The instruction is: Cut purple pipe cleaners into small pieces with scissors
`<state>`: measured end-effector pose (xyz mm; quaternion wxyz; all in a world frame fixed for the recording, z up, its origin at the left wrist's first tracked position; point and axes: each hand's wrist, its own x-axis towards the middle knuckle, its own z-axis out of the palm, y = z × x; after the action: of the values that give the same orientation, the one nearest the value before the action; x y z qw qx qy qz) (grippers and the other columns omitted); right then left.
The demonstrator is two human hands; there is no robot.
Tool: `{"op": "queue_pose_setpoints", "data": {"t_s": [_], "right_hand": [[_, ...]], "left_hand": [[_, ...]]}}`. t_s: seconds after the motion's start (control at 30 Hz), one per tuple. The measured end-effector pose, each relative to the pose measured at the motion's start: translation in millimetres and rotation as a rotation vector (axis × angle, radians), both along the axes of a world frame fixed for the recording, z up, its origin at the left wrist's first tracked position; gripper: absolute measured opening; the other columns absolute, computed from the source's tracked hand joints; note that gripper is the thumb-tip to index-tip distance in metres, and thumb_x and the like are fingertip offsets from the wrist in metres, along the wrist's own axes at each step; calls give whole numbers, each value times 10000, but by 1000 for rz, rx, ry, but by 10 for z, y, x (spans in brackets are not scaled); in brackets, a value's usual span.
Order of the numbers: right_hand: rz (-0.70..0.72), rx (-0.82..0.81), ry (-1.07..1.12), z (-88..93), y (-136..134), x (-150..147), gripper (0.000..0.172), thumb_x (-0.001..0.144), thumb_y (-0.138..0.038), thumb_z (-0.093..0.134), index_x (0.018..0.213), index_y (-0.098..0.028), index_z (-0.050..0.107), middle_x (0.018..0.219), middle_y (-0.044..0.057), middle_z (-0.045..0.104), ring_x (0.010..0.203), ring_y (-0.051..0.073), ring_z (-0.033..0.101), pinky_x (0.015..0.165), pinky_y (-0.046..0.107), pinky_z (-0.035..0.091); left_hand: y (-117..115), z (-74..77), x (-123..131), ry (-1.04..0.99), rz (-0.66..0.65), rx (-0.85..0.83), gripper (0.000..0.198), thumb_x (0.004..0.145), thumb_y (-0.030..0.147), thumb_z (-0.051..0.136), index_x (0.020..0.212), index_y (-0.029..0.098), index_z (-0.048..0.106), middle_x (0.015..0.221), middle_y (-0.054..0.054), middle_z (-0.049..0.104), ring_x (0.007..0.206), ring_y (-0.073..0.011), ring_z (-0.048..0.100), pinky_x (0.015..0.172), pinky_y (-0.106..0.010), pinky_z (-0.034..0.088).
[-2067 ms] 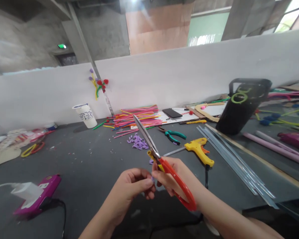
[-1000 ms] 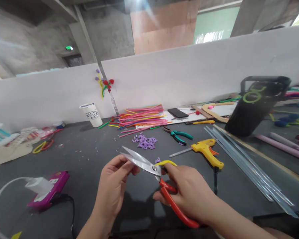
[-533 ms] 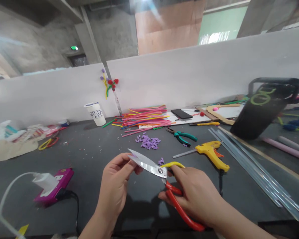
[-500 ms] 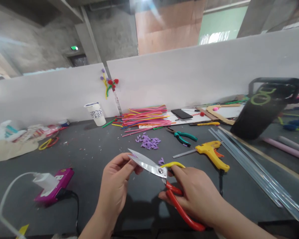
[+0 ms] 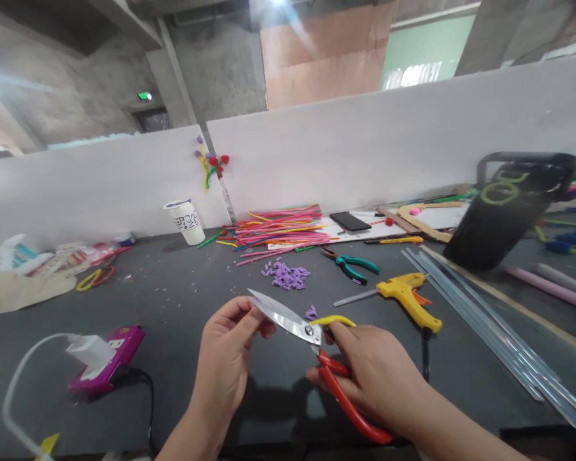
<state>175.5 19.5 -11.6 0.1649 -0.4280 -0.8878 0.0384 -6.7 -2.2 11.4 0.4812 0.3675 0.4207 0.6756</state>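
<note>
My right hand is wrapped round the handles of a pair of scissors, one handle red and the other yellow. The blades lie nearly together and point left, their tips at the fingers of my left hand. Thumb and forefinger of that hand are pinched on a small purple piece, mostly hidden behind the blade. Beyond the scissors lies a heap of short purple pieces on the dark table. A few more purple pieces rest just behind the scissors' pivot.
Pink and other coloured pipe cleaners lie at the back beside a white cup. Pliers, a yellow glue gun, clear glue sticks and a black tumbler are on the right. A magenta power strip sits left.
Both hands and the scissors keep almost the same pose. The whole view has shifted very slightly.
</note>
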Motion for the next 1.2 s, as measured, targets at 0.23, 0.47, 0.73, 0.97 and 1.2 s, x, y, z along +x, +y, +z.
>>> {"op": "queue_pose_setpoints", "data": {"t_s": [0.23,0.47,0.73,0.97,1.2], "right_hand": [[-4,49,-13,-8,0,-14,454,750,-620,406,746,-177,507,609,40,611,561,200,557,499,266,247],[-12,73,-10,8,2,-27,431,772,-595,390,705,-185,505,565,29,599,521,184,548,477,264,227],[-17,96,-8,25,-15,-27,441,784,-595,363,661,-192,493,524,20,573,480,167,530,463,255,214],[-62,-51,117,40,15,-29,382,754,-545,455,598,-196,458,478,-13,505,438,133,456,444,236,208],[-27,-629,699,137,36,-104,185,734,-338,490,643,-178,482,513,-59,417,429,73,377,409,179,297]], "left_hand": [[-19,23,2,0,-8,-5,60,715,163,609,659,145,618,579,28,588,537,-66,512,541,-162,399],[-21,33,-6,9,4,-1,65,709,170,613,649,145,613,585,25,584,545,-73,514,548,-173,403],[-16,61,-32,43,22,-23,68,667,194,650,636,143,617,561,25,587,518,-74,516,522,-173,397],[-5,53,-49,45,-10,-28,51,691,185,630,667,143,614,589,15,608,533,-72,522,524,-167,395],[7,-8,97,57,-287,-176,58,696,191,614,678,137,604,608,-4,602,529,-79,524,539,-181,400]]}}
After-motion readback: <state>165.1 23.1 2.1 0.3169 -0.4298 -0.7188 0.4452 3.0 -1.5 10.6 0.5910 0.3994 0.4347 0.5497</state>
